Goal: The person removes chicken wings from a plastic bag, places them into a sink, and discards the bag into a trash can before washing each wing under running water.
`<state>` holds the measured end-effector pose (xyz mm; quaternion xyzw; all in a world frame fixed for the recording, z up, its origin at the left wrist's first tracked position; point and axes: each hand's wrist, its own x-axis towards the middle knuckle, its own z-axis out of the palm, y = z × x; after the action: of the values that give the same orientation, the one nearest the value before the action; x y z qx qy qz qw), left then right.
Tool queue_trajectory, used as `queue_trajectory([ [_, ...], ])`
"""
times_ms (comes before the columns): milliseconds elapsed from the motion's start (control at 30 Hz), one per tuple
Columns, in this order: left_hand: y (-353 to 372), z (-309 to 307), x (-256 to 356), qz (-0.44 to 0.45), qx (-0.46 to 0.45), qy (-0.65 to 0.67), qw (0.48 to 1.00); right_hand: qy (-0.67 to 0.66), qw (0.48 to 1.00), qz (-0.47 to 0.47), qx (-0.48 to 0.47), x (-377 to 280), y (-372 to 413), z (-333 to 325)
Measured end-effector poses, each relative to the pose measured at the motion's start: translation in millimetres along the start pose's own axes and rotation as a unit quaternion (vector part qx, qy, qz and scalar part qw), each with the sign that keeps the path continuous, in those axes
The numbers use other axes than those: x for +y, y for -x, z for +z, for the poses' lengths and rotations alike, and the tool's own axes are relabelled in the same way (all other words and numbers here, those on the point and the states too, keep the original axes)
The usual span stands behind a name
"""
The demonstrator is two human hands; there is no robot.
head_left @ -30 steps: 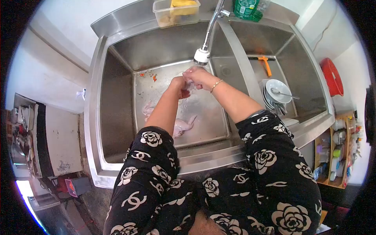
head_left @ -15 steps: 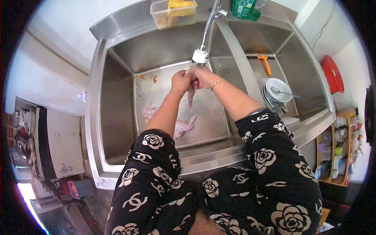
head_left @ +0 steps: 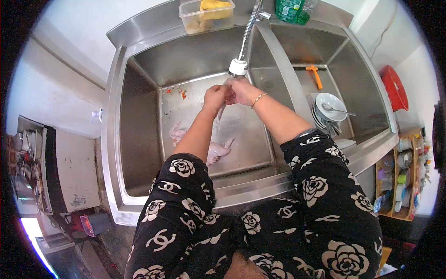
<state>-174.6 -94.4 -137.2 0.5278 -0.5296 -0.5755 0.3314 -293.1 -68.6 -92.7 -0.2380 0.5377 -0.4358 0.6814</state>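
Note:
Both my hands are close together under the white faucet head (head_left: 238,68), over the large left basin (head_left: 241,139). My left hand (head_left: 215,98) is closed on a pale raw chicken piece (head_left: 220,113), whose narrow end hangs below the fingers. Against it, my right hand (head_left: 240,91) has its fingers curled around the upper part of the same piece. Water seems to run over the fingers. More raw chicken (head_left: 219,150) lies on the basin floor, partly hidden behind my left forearm.
Orange food scraps (head_left: 184,95) lie at the basin's far left. In the right basin are stacked bowls (head_left: 330,106) with a spoon and an orange squeegee (head_left: 314,76). A clear plastic container (head_left: 206,23) and a green bottle (head_left: 289,10) stand along the back ledge.
The hanging end of the chicken piece has swung left and shows less below my hands. My right hand has turned slightly, with its fingers more opened out. The chicken in the basin stays put.

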Motion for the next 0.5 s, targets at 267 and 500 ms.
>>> queue_trajectory([
  [267,3.8,-7.9,4.5,-0.071,-0.012,0.104,0.992,0.034,0.997,-0.023,-0.07,15.7,-13.8,-1.0],
  [500,17.8,-3.2,22.0,-0.026,0.086,-0.029,0.995,0.168,0.982,-0.067,-0.049,19.5,-31.7,-6.7],
])
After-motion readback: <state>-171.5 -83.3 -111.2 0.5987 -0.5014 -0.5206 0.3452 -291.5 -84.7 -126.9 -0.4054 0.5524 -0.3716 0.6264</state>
